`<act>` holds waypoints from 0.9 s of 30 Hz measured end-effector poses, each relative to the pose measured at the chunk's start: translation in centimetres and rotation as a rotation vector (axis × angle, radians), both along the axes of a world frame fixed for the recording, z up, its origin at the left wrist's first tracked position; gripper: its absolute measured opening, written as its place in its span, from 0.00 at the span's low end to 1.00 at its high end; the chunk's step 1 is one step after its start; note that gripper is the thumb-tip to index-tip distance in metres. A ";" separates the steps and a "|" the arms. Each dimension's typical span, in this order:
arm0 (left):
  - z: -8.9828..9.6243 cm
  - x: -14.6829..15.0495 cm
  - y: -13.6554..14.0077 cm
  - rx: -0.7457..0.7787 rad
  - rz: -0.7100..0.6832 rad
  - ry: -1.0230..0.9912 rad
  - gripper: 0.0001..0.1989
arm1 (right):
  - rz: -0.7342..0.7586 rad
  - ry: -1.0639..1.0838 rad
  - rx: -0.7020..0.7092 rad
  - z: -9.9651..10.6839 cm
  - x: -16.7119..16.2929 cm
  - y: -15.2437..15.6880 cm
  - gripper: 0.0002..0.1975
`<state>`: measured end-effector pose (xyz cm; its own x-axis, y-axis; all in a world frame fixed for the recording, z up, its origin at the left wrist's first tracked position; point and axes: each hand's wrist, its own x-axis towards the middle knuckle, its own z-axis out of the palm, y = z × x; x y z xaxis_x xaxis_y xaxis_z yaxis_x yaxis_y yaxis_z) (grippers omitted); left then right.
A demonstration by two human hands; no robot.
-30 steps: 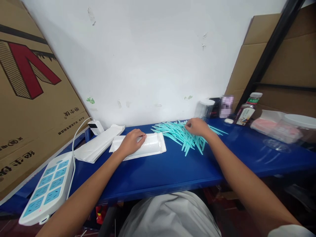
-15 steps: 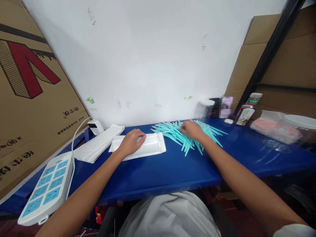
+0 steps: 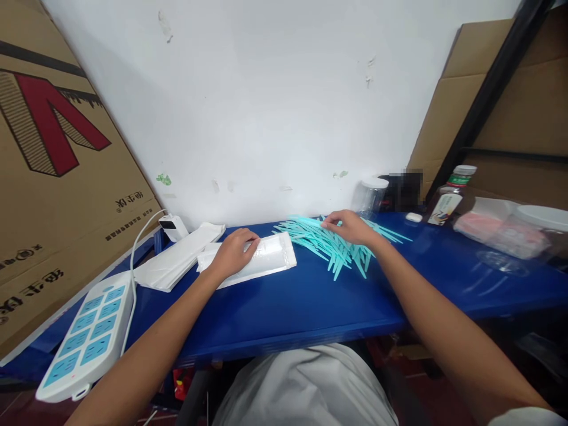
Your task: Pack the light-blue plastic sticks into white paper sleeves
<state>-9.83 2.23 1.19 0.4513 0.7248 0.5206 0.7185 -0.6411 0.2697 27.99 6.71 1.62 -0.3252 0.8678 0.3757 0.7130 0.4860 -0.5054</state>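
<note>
A flat white plastic pouch [image 3: 270, 255] with a clear glossy front lies on the blue table. My left hand [image 3: 235, 254] rests on its left part, thumb and fingers closed on the film near the upper edge. To the right is a loose pile of thin, pointed turquoise sticks [image 3: 337, 251]. Over the top of this pile, my right hand [image 3: 348, 227] has thumb and forefinger pinched together at a turquoise stick; the other fingers are curled, and how many sticks they hold is hidden.
A stack of white pouches [image 3: 175, 263] lies left, beside a small white device [image 3: 173, 228] and a power strip [image 3: 86, 337]. On the right stand a clear jar [image 3: 371, 198], a bottle [image 3: 448, 198] and a white-lidded tub [image 3: 541, 219]. A wall and large cardboard box [image 3: 57, 195] bound the table.
My right hand has risen slightly from the pile, its fingers more visible. My left hand has shifted a little left, and the pouch's right end is tilted a bit higher.
</note>
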 end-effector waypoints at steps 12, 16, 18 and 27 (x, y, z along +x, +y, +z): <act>0.5 -0.6 0.2 0.041 0.152 -0.017 0.13 | 0.176 -0.061 -0.053 -0.1 -1.0 -0.7 0.16; 0.3 -0.5 0.2 0.050 0.167 -0.016 0.13 | 0.094 0.061 0.045 0.2 -0.9 -0.9 0.17; 0.3 -0.5 0.3 0.046 0.165 -0.013 0.13 | 0.138 0.106 0.001 0.3 -0.9 -1.0 0.18; 0.5 -0.3 -0.1 0.020 0.090 -0.011 0.14 | 0.304 -0.041 -0.036 -0.4 -3.0 -2.0 0.21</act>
